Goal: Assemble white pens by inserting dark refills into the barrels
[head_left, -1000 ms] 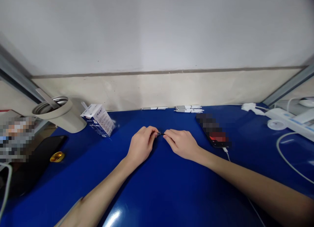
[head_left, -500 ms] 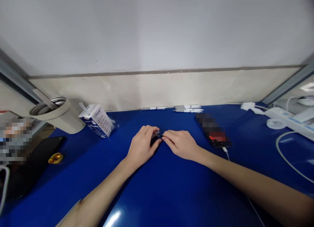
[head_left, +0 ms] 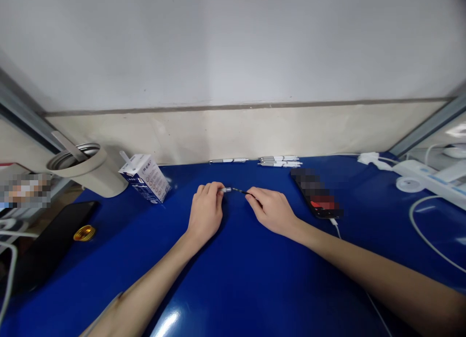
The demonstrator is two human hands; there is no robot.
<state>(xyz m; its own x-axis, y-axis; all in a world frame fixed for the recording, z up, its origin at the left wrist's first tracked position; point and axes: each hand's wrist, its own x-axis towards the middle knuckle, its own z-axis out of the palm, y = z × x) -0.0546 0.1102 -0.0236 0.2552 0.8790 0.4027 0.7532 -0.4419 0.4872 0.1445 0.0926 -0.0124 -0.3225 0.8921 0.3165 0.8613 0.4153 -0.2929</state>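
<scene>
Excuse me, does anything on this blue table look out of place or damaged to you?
Nothing looks spilled or broken. Only the white carton near the wall seems to lean, though the wide view may cause that.

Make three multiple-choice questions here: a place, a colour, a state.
1. Where do the white pens lie?
A) inside the cup
B) along the far edge of the blue table
C) on the floor

2. What colour is the cable at the phone?
A) red
B) green
C) white

3. What do the left hand and right hand do?
A) hold one slim silver-and-black piece
B) lie empty
C) hold the cup

1 B: they lie by the wall.
2 C: it shows white.
3 A: fingers grip it.
</scene>
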